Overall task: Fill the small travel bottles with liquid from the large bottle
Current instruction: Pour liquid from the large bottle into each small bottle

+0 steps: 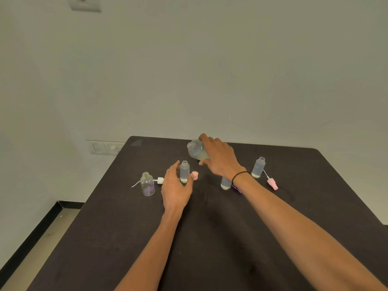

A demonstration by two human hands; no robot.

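While the right hand (220, 158) grips the tilted large bottle (196, 151) to pour, the left hand (175, 185) steadies a small bottle (184, 171). Its fingers curl round it against tipping.

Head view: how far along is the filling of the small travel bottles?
Partly done. The frosted bottle far right and the one behind the right wrist each show liquid at the bottom, as does the one at the left hand. In hand: the right hand grips the tilted large bottle; the left hand cups that bottle. Left: the clear round bottle looks empty, and all are uncapped.
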